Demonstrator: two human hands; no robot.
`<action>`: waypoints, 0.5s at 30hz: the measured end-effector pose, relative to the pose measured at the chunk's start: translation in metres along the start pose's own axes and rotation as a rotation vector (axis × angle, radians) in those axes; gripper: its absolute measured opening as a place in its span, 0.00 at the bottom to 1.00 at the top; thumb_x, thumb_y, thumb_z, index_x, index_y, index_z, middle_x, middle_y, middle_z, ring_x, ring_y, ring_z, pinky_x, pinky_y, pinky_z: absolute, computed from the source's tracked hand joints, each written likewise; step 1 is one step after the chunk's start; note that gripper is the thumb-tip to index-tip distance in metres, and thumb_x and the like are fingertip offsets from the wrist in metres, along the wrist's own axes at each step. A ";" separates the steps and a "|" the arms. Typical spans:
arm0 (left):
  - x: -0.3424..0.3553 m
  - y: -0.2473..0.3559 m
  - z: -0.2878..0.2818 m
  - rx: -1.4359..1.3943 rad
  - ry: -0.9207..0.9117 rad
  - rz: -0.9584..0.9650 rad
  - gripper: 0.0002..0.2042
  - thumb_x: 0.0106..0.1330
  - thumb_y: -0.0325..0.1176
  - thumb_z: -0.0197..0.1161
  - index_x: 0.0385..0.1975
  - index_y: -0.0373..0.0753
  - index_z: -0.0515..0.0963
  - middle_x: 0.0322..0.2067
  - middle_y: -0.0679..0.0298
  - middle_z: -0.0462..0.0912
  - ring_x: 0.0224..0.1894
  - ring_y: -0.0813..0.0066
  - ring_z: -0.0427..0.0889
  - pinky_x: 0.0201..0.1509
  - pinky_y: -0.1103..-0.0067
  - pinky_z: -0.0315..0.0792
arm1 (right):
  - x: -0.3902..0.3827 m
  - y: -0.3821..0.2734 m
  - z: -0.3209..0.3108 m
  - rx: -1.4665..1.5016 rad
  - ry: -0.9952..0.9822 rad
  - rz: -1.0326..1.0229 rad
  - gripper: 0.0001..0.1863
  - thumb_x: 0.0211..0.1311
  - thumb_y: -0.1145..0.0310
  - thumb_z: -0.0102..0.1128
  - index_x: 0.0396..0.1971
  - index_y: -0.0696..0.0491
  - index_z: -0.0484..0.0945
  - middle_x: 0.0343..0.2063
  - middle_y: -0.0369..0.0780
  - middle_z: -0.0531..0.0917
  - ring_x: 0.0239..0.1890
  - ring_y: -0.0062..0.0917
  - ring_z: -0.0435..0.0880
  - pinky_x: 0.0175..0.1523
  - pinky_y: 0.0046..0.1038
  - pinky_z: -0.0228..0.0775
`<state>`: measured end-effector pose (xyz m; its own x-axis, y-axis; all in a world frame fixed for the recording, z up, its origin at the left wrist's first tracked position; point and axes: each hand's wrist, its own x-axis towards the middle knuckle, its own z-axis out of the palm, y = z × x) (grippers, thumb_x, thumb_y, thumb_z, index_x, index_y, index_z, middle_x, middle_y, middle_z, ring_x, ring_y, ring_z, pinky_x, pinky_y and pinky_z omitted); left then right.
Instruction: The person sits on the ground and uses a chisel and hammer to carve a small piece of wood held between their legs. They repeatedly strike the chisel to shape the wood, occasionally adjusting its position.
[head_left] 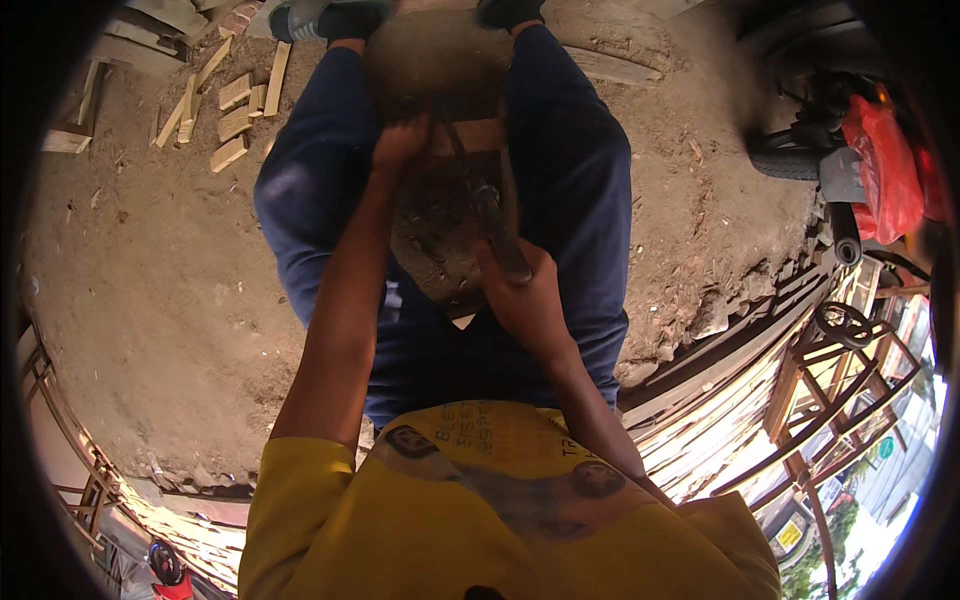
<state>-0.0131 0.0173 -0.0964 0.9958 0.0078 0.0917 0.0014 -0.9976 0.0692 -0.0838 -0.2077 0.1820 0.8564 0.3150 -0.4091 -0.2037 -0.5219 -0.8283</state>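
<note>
My right hand [515, 290] is wrapped round the dark handle of a hand tool [492, 215], whose long thin shaft runs up between my knees toward a wooden piece [470, 137]. My left hand [400, 142] has its fingers curled at the left end of that wooden piece, close beside the tool's tip; the fingertips are dim and slightly blurred. My legs [570, 180] in dark trousers frame both hands, and the shaded area below the wood is hard to make out.
Short wooden blocks [235, 120] lie on the dirt ground at upper left, with a plank [610, 65] at upper right. A wheeled vehicle with a red plastic bag [880, 170] stands at right. Long timber strips [730, 410] and a wooden frame [830, 400] are at lower right.
</note>
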 end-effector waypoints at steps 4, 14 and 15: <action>0.016 0.015 -0.039 -0.004 -0.097 0.006 0.18 0.63 0.30 0.53 0.53 0.37 0.66 0.32 0.56 0.82 0.32 0.62 0.85 0.30 0.67 0.78 | -0.076 0.023 -0.031 0.094 0.064 -0.023 0.11 0.64 0.68 0.59 0.33 0.63 0.79 0.16 0.31 0.74 0.21 0.09 0.69 0.24 0.20 0.60; 0.011 0.008 -0.014 -0.018 -0.004 -0.041 0.17 0.64 0.32 0.53 0.52 0.38 0.67 0.32 0.58 0.83 0.33 0.59 0.85 0.32 0.63 0.77 | -0.032 0.017 -0.029 0.054 0.035 -0.017 0.09 0.64 0.69 0.58 0.29 0.60 0.77 0.15 0.28 0.72 0.21 0.08 0.66 0.24 0.20 0.58; 0.008 0.013 -0.020 -0.023 -0.057 -0.028 0.17 0.64 0.33 0.53 0.52 0.38 0.67 0.33 0.58 0.83 0.33 0.60 0.85 0.32 0.63 0.77 | -0.044 0.018 -0.035 0.058 0.042 -0.006 0.09 0.64 0.69 0.58 0.29 0.60 0.77 0.15 0.28 0.72 0.21 0.08 0.66 0.24 0.20 0.59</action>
<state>-0.0065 0.0062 -0.0753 0.9990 0.0306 0.0326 0.0274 -0.9952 0.0940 -0.1083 -0.2582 0.1983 0.8767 0.2838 -0.3883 -0.2244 -0.4728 -0.8521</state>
